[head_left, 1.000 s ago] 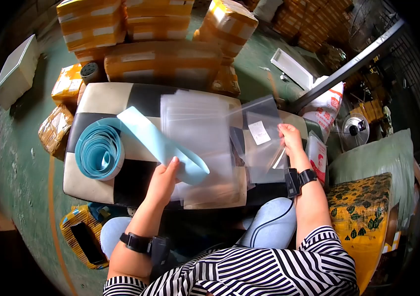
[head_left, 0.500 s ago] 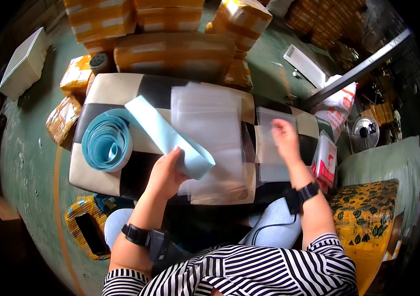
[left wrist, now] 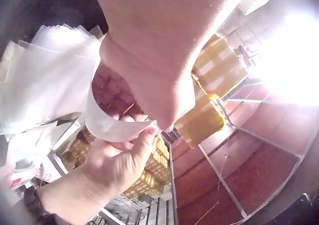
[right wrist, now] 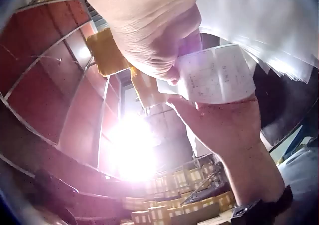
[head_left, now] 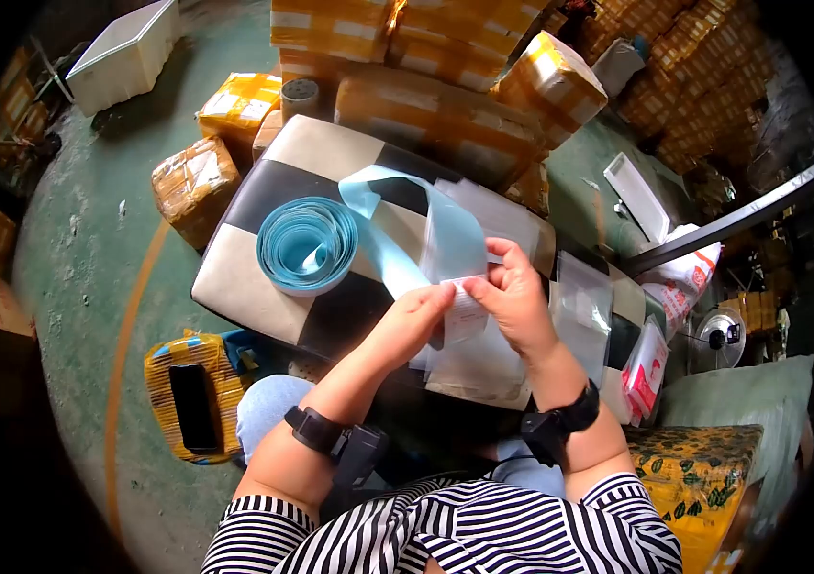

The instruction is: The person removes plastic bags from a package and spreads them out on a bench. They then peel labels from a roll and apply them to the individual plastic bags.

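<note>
A roll of light-blue label backing [head_left: 306, 244] stands on its edge on the checkered padded bench [head_left: 254, 273]. Its loose strip [head_left: 457, 230] loops across to both hands. My left hand [head_left: 409, 330] pinches the strip between thumb and fingers. Close against it, my right hand [head_left: 522, 304] also pinches the strip, thumb tip nearly meeting the left thumb. White printed labels [right wrist: 217, 75] show on the strip's face in the right wrist view. Beneath the hands lies a stack of clear plastic bags [head_left: 493, 368].
More clear bags [head_left: 584, 301] lie on the bench's right part, by a red-and-white packet [head_left: 644, 373]. Taped cartons [head_left: 440, 115] stand behind the bench. A slanted metal post [head_left: 732, 215] rises at the right. A phone [head_left: 193, 407] rests on a taped bundle at lower left.
My right hand has let go of a labelled clear bag at the right and come left to the strip. The strip now bends into a loop, and the head view has shifted.
</note>
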`<state>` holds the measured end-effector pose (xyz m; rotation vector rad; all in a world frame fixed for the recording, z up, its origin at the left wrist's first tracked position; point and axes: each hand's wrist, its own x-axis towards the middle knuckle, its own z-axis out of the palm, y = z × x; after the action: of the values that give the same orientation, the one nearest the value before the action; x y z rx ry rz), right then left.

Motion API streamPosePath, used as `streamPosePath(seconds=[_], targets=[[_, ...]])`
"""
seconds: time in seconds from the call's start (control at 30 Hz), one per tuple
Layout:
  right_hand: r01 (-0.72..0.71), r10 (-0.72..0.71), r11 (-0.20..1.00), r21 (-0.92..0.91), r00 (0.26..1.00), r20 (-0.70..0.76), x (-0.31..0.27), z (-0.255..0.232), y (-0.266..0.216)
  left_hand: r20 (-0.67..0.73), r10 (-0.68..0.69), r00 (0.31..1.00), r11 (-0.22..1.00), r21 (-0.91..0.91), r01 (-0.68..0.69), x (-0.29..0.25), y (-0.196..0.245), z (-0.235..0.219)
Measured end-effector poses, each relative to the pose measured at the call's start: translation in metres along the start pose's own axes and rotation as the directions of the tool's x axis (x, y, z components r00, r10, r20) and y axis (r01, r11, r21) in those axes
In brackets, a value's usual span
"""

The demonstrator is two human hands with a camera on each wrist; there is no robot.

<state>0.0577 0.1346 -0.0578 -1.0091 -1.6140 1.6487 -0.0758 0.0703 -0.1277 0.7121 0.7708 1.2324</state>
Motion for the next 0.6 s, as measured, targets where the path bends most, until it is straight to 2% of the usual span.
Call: streamPosePath(seconds=[0.1,0.13,0.17,0.23,0.27,0.33,0.4,0.5,0.6], targets=[[0.114,-0.113,0.993,-0.007,0.992,0.054,0.000,0.008,0.004,-0.038,0.061,0.997,0.991,-0.113,-0.065,0.001,0.007,-0.003],[0.188,-0.187,0.979,-0.074,0.982,0.024,-0.001,0.009,0.007,-0.141,0.085,0.986,0.971,-0.210,-0.114,0.003,0.006,0.000],[0.203,-0.202,0.967,-0.153,0.979,0.020,-0.003,0.007,0.006,-0.179,0.111,0.978,0.956,-0.248,-0.154,0.005,0.005,-0.003],[0.226,-0.232,0.926,-0.303,0.972,0.015,-0.006,0.004,0.004,-0.162,0.148,0.976,0.958,-0.222,-0.182,0.004,0.006,-0.009],[0.236,-0.221,0.854,-0.464,0.971,0.086,-0.007,0.000,0.001,-0.155,0.107,0.982,0.950,-0.275,-0.147,0.003,0.009,-0.007],[0.284,-0.247,0.814,-0.507,0.959,0.141,-0.009,0.001,-0.006,-0.133,0.025,0.991,0.923,-0.377,-0.074,-0.002,0.016,0.001],[0.291,-0.233,0.807,-0.514,0.957,0.176,-0.010,0.001,-0.007,-0.203,0.091,0.975,0.963,-0.233,-0.138,0.003,0.011,0.000],[0.177,-0.146,0.894,-0.412,0.983,0.108,-0.015,0.005,-0.001,-0.285,0.181,0.941,0.973,-0.084,-0.213,0.010,-0.001,-0.002],[0.176,-0.162,0.911,-0.374,0.984,0.067,-0.017,0.005,0.005,-0.323,0.263,0.909,0.964,0.119,-0.237,0.010,-0.004,-0.001]])
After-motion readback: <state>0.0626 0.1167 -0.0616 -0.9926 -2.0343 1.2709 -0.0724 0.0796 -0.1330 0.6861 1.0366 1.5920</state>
